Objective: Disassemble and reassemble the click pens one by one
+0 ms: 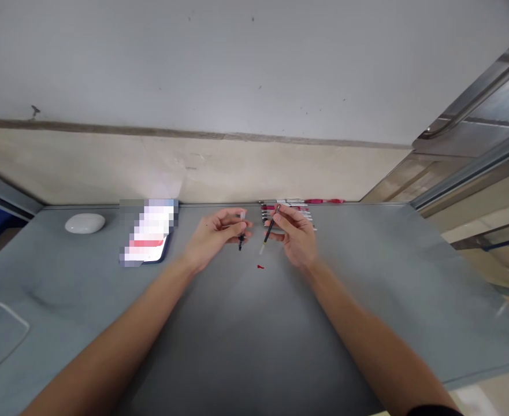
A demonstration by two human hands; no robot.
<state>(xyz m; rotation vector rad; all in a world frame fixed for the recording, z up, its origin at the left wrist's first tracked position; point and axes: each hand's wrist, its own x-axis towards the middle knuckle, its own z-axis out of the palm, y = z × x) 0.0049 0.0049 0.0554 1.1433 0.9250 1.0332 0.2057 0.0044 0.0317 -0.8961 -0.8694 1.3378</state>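
Note:
My left hand (213, 236) is closed round a short clear pen barrel (241, 217) with a black lower end that points down. Between the fingers of my right hand (296, 233) is a thin black pen refill (270, 229), tilted, its pale end down and to the left. The two pieces are apart, held just above the desk. Several pens (309, 211) lie side by side behind my right hand, partly hidden by it. A small red piece (260, 267) rests on the desk below the refill.
The grey desk (245, 346) meets a wall at the back. To the left lie a phone (164, 252) with a lit, pixelated screen and a white computer mouse (85, 223). A white cable (15, 315) curves over the left edge.

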